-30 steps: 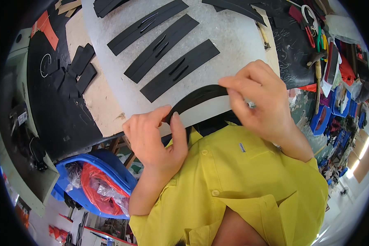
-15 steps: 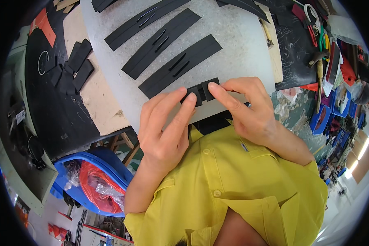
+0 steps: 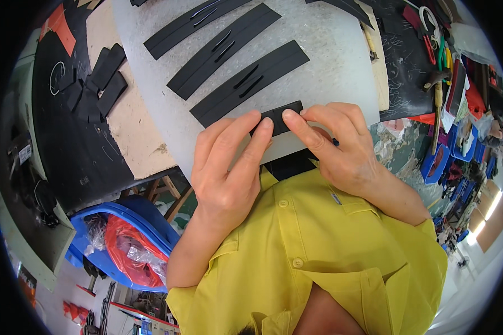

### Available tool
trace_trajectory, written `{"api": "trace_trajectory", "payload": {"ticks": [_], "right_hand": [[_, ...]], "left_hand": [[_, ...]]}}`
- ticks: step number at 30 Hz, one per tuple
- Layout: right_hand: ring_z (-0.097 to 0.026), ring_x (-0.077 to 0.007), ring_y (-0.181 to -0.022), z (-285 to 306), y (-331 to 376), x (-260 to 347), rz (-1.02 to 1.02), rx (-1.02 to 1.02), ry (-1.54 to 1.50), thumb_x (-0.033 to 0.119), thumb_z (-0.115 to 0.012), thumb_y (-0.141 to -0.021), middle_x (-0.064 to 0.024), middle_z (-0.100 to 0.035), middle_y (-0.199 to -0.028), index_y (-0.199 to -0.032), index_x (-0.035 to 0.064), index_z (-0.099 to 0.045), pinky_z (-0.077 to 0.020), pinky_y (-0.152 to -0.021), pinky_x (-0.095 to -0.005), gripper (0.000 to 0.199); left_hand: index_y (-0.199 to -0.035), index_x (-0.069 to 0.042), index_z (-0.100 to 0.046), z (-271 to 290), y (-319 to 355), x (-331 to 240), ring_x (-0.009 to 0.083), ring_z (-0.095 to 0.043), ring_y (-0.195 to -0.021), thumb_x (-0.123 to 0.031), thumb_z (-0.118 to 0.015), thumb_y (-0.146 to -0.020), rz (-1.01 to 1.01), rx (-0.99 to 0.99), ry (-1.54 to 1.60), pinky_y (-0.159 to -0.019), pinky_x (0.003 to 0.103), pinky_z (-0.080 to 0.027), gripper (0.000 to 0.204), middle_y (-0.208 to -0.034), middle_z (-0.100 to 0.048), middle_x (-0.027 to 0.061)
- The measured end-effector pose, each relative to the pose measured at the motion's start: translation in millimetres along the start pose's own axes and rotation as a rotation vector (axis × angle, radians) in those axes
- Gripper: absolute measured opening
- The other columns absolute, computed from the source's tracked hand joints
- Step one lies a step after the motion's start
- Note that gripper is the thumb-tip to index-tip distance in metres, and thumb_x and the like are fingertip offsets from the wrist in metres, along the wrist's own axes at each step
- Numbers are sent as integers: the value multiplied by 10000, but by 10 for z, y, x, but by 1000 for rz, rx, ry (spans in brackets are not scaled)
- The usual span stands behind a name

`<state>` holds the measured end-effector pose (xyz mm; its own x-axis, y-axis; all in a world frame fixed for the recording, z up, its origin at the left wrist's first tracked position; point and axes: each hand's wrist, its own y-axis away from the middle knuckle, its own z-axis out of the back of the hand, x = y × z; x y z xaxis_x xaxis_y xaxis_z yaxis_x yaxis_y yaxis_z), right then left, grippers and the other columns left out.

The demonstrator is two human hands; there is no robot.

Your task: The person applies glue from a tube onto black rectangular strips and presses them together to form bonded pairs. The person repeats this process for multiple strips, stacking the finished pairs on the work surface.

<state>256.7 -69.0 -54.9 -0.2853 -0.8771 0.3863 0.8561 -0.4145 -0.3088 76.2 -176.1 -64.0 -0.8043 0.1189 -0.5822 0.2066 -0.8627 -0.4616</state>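
A short black piece [image 3: 278, 118], seemingly a folded strip of leather-like material, lies at the near edge of the white board [image 3: 341, 72]. The fingertips of my left hand [image 3: 224, 170] press on its left end. My right hand [image 3: 343, 142] pinches its right end between thumb and a finger; parts of the piece are hidden under the fingers. Just beyond lies a long, flat black strip [image 3: 279, 62] with two slits at its middle. Farther off are a second slit strip [image 3: 257, 28] and a third one [image 3: 167, 40], set side by side.
Small black folded pieces [image 3: 113, 92] are heaped at the left, partly over a beige board [image 3: 134, 134]. A blue bin [image 3: 145, 218] with plastic bags stands below the table at left. A hammer [image 3: 437, 89] and cutting tools lie at the right.
The gap across the middle of the black piece has closed as its two ends came together. The strips and board appear shifted slightly in view.
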Motion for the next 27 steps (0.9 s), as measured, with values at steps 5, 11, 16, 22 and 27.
{"api": "trace_trajectory", "payload": {"ticks": [5,11,16,22,27], "right_hand": [[-563,-211,-977,20,-19,10,7,32,22,72,-658,-781,-33,-608,-1144,-1260,40,-682,-452,-834,-336,480],[-562,-246,-1104,109,-94,77,36,84,199,-23,-681,-723,-57,-610,-1210,-1234,46,-710,-460,-884,-355,516],[-555,-271,-1228,193,-232,194,88,224,214,97,-666,-778,-74,-612,-1280,-1129,-9,-723,-443,-923,-384,371],[-585,-270,-1166,405,-605,2,123,251,69,48,-673,-741,-98,-649,-1200,-1035,56,-724,-448,-926,-400,298],[-627,-247,-1016,207,-709,-356,4,-95,-51,25,-766,-771,-50,-688,-1049,-1073,90,-705,-434,-900,-390,315]], "left_hand": [[-1021,20,-757,-12,4,4,282,-646,-919,17,-777,-675,-16,8,-19,-739,349,-544,347,-1091,-700,122],[-1063,6,-757,158,-39,-122,288,-633,-1049,-142,-718,-846,-56,244,-285,-909,415,-477,265,-1184,-682,100],[-1059,-28,-757,203,20,-239,224,-610,-1203,-382,-554,-984,-163,361,-550,-1064,490,-338,415,-1235,-664,61],[-998,-73,-737,311,-249,-219,246,-625,-1129,-457,-580,-945,-59,367,-414,-1025,472,-342,418,-1147,-671,63],[-1049,-126,-733,346,-156,199,193,-585,-860,-224,-846,-751,82,-27,-291,-854,361,-346,333,-1008,-666,20]]}}
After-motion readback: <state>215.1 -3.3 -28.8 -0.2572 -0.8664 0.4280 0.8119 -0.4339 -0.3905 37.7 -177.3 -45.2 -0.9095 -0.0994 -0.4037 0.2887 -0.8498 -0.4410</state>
